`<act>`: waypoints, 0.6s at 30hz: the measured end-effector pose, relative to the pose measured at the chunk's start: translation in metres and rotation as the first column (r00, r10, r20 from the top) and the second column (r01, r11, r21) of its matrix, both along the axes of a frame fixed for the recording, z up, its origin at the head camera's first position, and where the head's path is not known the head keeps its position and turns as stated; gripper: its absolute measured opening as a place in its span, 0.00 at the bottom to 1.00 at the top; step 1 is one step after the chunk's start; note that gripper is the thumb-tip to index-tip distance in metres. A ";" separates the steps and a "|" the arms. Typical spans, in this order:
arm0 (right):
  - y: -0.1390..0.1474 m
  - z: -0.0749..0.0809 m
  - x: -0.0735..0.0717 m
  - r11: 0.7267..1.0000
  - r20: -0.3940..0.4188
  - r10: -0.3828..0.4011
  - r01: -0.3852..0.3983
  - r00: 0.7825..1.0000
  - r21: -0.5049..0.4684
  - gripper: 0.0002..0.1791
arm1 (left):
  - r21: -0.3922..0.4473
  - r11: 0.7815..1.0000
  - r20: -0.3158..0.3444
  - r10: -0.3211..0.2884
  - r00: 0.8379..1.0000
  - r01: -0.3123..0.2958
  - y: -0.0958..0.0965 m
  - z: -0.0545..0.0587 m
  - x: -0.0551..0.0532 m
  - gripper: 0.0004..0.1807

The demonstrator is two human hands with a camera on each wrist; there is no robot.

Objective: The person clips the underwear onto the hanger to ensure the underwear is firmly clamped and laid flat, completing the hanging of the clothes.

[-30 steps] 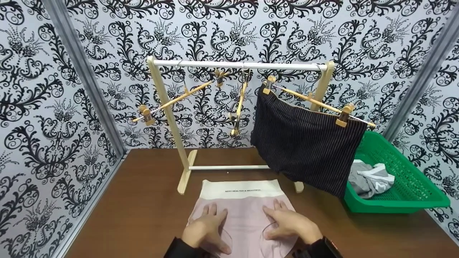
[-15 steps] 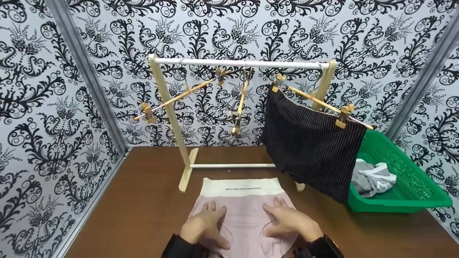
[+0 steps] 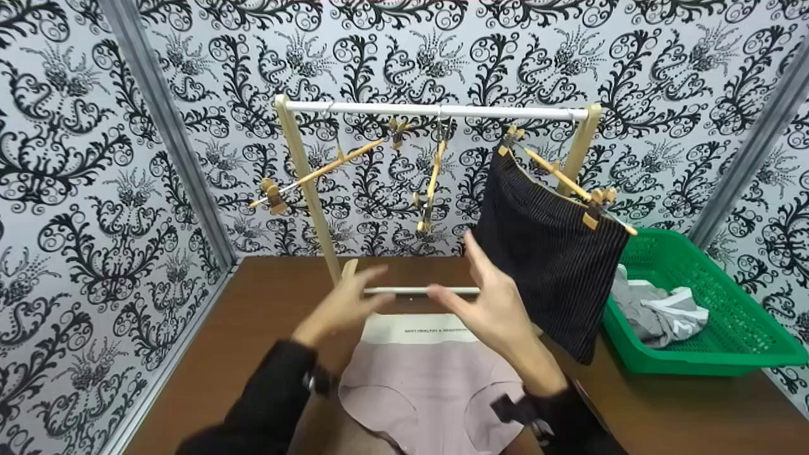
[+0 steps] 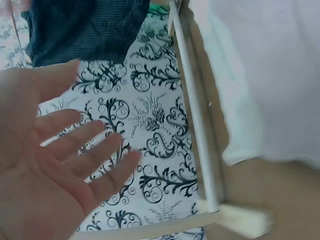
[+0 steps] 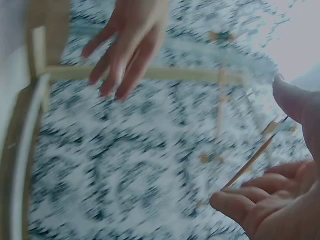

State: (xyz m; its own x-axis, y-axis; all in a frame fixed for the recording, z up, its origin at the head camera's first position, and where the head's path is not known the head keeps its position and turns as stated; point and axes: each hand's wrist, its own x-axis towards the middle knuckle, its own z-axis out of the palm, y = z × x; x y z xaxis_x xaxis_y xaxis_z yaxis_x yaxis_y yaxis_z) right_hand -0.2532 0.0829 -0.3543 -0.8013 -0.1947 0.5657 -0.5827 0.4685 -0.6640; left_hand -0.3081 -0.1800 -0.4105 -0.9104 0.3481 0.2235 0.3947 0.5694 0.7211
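Note:
Pale pink panties [image 3: 436, 373] with a white printed waistband lie flat on the brown table, in the lower middle of the head view. My left hand [image 3: 346, 304] is raised over their far left side, fingers spread and holding nothing. Above the waistband's right side, my right hand [image 3: 496, 306] is in the air, thumb and fingers apart, also holding nothing. The middle clip hanger [image 3: 436, 170] hangs bare beyond both hands. To the left, another bare clip hanger [image 3: 341, 163] hangs on the same rail.
A wooden rack [image 3: 303, 170] with a white rail [image 3: 404, 109] stands at the table's back. On its right hanger, a dark striped garment [image 3: 550, 253] is clipped. A green basket [image 3: 714, 360] holding grey and white clothing [image 3: 663, 316] stands at the right.
Both hands have lifted off the panties and moved forward and up toward the rack. The dark garment on its hanger has swung round slightly. The panties stay on the table.

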 end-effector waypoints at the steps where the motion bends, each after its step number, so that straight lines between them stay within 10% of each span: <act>1: -0.006 0.009 0.000 1.000 -0.007 -0.015 0.015 1.000 -0.019 0.57 | 0.031 0.999 0.016 0.017 1.000 -0.017 0.002 0.009 -0.006 0.36; 9: -0.043 0.050 -0.013 0.982 -0.076 -0.073 0.058 0.994 -0.180 0.56 | 0.313 0.949 0.014 0.035 0.999 -0.037 0.027 0.078 -0.043 0.28; 18: -0.044 0.058 -0.013 0.970 -0.125 -0.053 0.021 0.991 -0.241 0.47 | 0.535 0.842 0.116 0.004 0.993 -0.066 0.060 0.122 -0.058 0.28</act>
State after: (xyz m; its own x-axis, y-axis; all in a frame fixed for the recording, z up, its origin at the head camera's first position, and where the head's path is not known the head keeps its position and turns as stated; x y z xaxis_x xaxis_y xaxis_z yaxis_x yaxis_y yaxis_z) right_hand -0.2660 0.0385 -0.2961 -0.7221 -0.0132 0.6916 -0.6563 0.3291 -0.6789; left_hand -0.3657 -0.1202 -0.2886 -0.9485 0.1691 0.2677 0.2857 0.0922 0.9539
